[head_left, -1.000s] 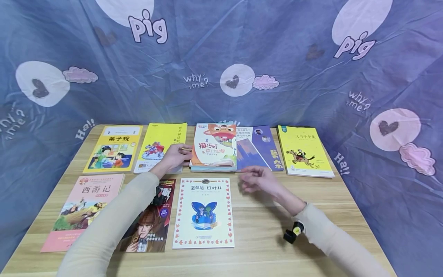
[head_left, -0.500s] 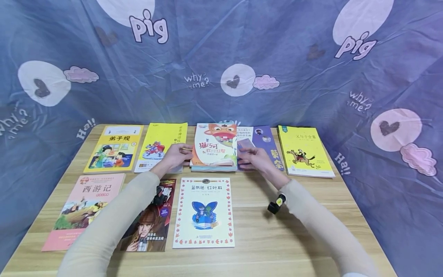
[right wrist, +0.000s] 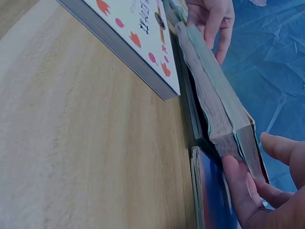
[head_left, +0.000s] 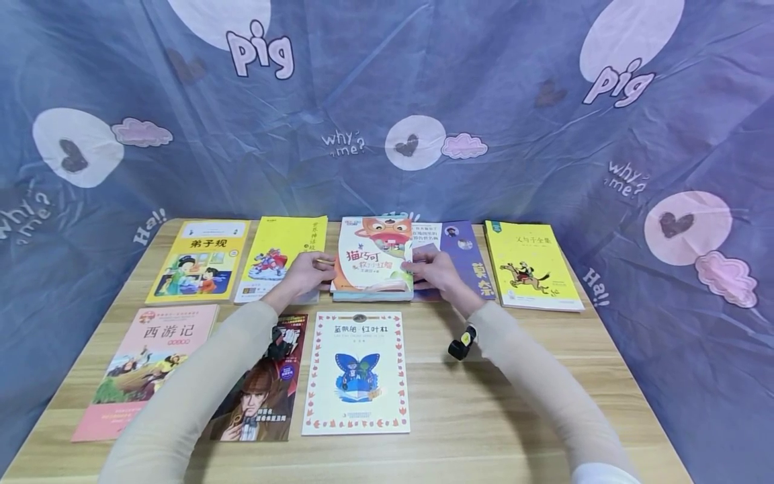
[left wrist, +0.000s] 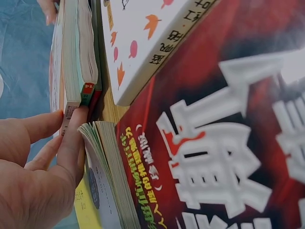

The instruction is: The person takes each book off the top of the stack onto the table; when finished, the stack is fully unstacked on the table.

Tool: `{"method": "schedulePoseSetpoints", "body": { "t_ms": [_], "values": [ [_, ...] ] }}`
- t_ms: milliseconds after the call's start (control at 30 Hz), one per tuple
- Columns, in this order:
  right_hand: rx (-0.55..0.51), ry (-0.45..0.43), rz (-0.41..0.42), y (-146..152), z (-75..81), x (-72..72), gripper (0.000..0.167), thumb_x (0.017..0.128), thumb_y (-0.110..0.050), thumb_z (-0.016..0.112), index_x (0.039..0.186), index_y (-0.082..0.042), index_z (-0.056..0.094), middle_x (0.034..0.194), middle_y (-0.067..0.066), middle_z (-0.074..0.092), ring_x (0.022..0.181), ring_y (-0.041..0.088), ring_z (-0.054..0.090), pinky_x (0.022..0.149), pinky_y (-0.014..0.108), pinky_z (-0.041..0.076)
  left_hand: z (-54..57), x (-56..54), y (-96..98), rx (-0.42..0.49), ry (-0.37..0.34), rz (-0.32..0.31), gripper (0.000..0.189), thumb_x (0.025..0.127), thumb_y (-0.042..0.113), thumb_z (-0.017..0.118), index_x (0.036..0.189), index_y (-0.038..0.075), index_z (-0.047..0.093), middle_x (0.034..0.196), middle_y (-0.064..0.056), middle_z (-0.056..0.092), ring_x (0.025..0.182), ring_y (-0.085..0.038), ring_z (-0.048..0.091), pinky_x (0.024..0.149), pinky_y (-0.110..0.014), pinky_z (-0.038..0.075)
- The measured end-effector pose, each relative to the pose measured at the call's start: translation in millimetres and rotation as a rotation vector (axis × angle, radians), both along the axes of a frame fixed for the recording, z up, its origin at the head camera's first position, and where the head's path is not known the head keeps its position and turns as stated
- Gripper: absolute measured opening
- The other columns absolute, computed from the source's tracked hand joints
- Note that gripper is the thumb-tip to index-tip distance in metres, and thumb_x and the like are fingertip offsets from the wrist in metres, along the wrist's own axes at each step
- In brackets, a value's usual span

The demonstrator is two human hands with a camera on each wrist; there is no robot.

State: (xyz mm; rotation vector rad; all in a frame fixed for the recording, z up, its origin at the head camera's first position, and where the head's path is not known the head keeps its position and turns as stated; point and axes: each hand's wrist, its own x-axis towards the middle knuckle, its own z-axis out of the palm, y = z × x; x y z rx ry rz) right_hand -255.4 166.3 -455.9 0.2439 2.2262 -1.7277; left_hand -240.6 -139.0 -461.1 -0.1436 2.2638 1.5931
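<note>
A children's book with an orange cat-like face on its cover (head_left: 375, 252) lies on top of a small stack at the back middle of the table. My left hand (head_left: 307, 272) holds its left side; in the left wrist view, the fingers (left wrist: 71, 138) are at the spine corners of the two upper books. My right hand (head_left: 437, 272) grips the right side. The right wrist view shows fingers (right wrist: 236, 179) under the upper books' page block (right wrist: 224, 109), the thumb above. Beneath the stack's right side lies a purple-covered book (head_left: 465, 259), partly hidden.
A white butterfly-cover book (head_left: 357, 373) lies in front of the stack. Left of it are a dark red detective book (head_left: 256, 396) and a pink book (head_left: 148, 363). Yellow books (head_left: 199, 262) (head_left: 281, 252) (head_left: 532, 265) line the back. A blue printed cloth (head_left: 375, 101) hangs behind.
My right hand has moved left from over the table to the stack's right edge and now grips the book there. My left hand has stayed at the left edge.
</note>
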Motion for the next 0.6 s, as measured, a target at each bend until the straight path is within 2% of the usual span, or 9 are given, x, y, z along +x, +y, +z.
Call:
{"method": "schedulePoseSetpoints", "body": {
  "t_ms": [267, 367, 600],
  "values": [
    [0.081, 0.063, 0.058, -3.7, -7.0, -9.0, 0.028, 0.094, -0.014, 0.08, 0.118, -0.004, 0.073, 0.08, -0.003, 0.072, 0.065, 0.012, 0.067, 0.061, 0.032, 0.067, 0.9, 0.9, -2.0, -0.001, -0.013, 0.011, 0.046, 0.103, 0.01, 0.069, 0.147, 0.005, 0.058, 0.135, -0.022, 0.065, 0.11, -0.029, 0.074, 0.085, -0.031, 0.068],
    [0.078, 0.045, 0.06, -2.8, -6.1, -10.5, 0.028, 0.095, -0.013, 0.079, 0.12, -0.003, 0.071, 0.081, -0.003, 0.071, 0.067, 0.012, 0.066, 0.063, 0.033, 0.068, 2.4, 1.2, -1.2, 0.015, -0.031, 0.018, 0.048, 0.102, 0.009, 0.069, 0.148, 0.004, 0.056, 0.136, -0.022, 0.064, 0.111, -0.03, 0.074, 0.086, -0.031, 0.068],
    [0.032, -0.006, 0.044, 3.2, -4.4, -8.5, 0.044, 0.096, -0.012, 0.077, 0.136, -0.002, 0.062, 0.095, 0.001, 0.071, 0.073, 0.011, 0.068, 0.069, 0.031, 0.068, 0.7, -0.8, 2.2, 0.025, -0.045, 0.041, 0.048, 0.102, 0.009, 0.069, 0.148, 0.003, 0.055, 0.136, -0.024, 0.066, 0.095, -0.019, 0.075, 0.081, -0.029, 0.068]
  ]
}}
